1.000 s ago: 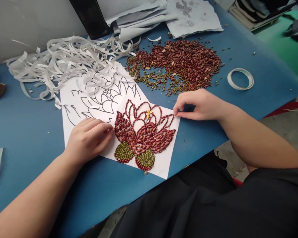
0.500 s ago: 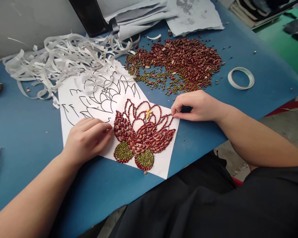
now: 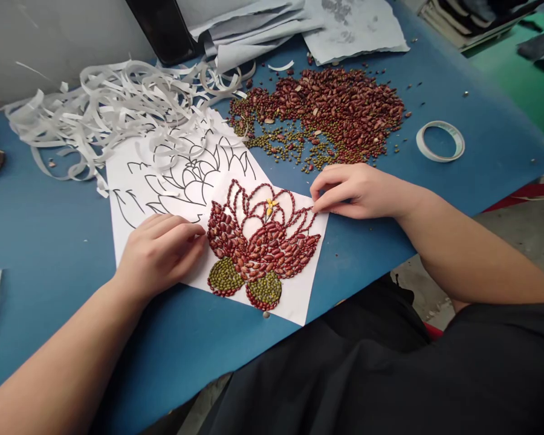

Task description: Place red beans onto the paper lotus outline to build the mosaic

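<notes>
A white sheet [image 3: 299, 296] bears a flower made of red beans [image 3: 265, 244], with two round green-bean patches [image 3: 263, 291] at its base and a small yellow piece at its centre. My left hand [image 3: 165, 254] rests at the flower's left edge, fingers curled together; whatever they might hold is hidden. My right hand [image 3: 360, 190] is at the sheet's right edge, its fingertips pinched by the upper right petal tip; anything between them is too small to make out. Under the bean sheet lies a paper with a black line drawing [image 3: 194, 175].
Loose red and green beans [image 3: 340, 115] lie in a pile behind the sheet. A tape roll [image 3: 439, 141] sits to the right. Curled white strips [image 3: 118, 115], a black phone-like object [image 3: 163, 30] and papers [image 3: 353, 30] are at the back of the blue table [image 3: 49, 241].
My right hand's fingers have shifted slightly, with the fingertips moved a little left and up at the petal tip. My left hand has stayed in place.
</notes>
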`<move>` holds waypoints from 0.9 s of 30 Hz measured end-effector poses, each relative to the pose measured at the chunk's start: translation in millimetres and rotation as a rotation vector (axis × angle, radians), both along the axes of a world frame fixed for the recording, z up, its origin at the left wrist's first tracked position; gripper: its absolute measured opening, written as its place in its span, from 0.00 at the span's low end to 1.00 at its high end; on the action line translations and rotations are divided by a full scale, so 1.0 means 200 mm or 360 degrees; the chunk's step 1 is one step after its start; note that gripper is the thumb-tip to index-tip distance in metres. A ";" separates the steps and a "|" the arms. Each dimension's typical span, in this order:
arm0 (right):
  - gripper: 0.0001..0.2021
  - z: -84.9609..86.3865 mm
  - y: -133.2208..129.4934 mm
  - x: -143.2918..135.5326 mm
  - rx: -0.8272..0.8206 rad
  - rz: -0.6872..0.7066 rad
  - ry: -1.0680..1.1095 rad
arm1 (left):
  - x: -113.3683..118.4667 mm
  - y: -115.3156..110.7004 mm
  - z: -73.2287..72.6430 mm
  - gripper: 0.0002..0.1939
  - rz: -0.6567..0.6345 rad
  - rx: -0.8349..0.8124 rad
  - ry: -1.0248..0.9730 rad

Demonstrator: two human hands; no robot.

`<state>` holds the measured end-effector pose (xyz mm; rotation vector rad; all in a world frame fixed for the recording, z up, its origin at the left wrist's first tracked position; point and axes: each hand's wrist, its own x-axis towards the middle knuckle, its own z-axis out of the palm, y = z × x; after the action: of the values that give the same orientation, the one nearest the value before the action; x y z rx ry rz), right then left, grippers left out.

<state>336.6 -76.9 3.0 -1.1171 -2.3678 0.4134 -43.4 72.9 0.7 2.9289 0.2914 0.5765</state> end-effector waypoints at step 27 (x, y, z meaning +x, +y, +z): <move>0.10 0.00 -0.01 0.01 -0.0068 -0.0049 0.0027 | -0.01 0.00 0.00 0.05 0.0019 -0.0007 0.0019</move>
<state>339.5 -79.6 3.8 -1.1632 -2.3345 0.4624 -44.8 73.1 0.7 2.9290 0.3109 0.5598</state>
